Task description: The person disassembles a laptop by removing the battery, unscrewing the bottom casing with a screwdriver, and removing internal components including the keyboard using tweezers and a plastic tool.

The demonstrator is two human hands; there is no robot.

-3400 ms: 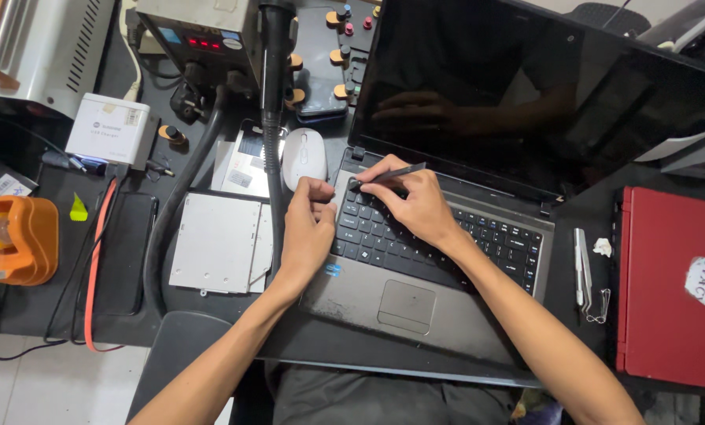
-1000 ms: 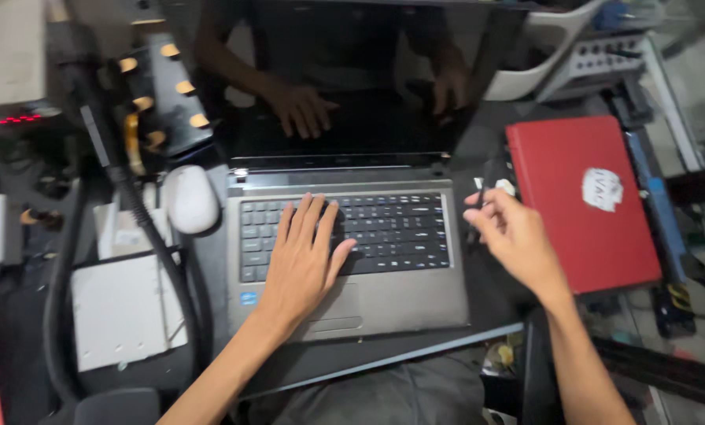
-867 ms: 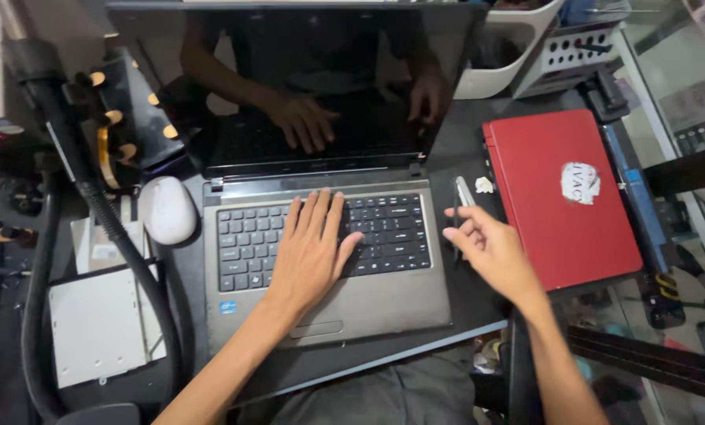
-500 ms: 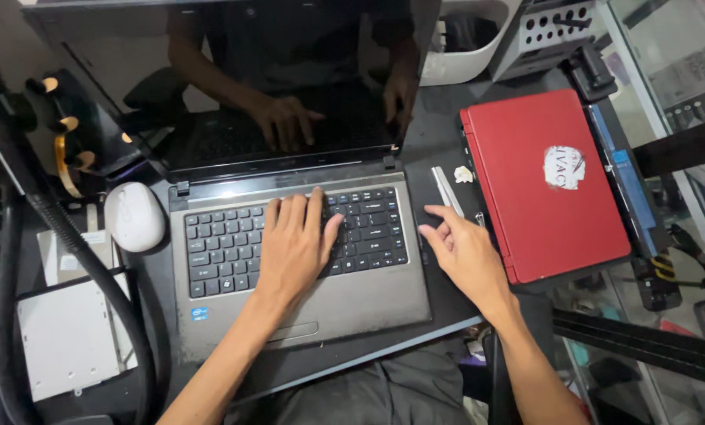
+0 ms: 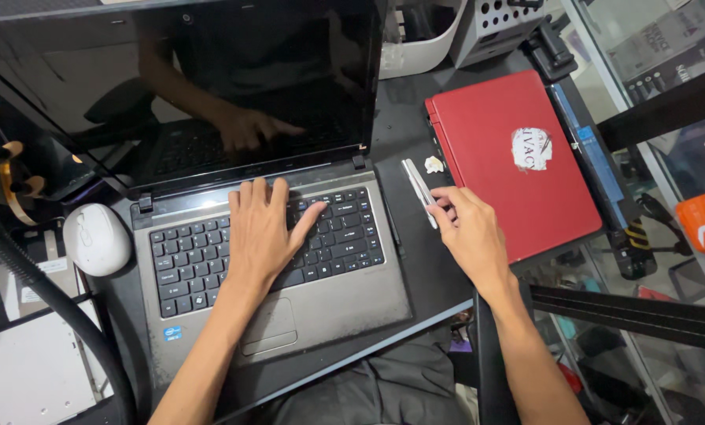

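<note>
Silver tweezers (image 5: 420,191) lie on the dark bench (image 5: 415,275) between the open laptop and the closed red one, and the right hand (image 5: 466,232) rests over their near end, fingers loosely curled, fingertips touching the metal. Whether the fingers have actually closed on the tweezers cannot be told; the far end still lies flat on the bench. Just beyond that far end sits a small crumpled white scrap (image 5: 434,164), close to the red laptop's left edge.

Flat and open, the left hand (image 5: 262,232) lies palm down on the keyboard (image 5: 337,236) of the grey laptop (image 5: 321,315), fingers stretched toward the hinge, thumb spread out to the right across the keys. It holds nothing. The laptop's dark screen (image 5: 211,79) stands upright and mirrors the hand and arm.

Right of the right hand, the red laptop (image 5: 510,165) lies shut toward the bench's right edge, a torn white sticker (image 5: 532,149) on its lid. Left of the grey laptop, a white mouse (image 5: 97,238) sits just beside the keyboard's corner. A thick black hose (image 5: 46,291) curves down along the bench's left side, passing over a flat silver drive (image 5: 30,378) near the front left corner. At the back edge stands a white container (image 5: 419,39).
</note>
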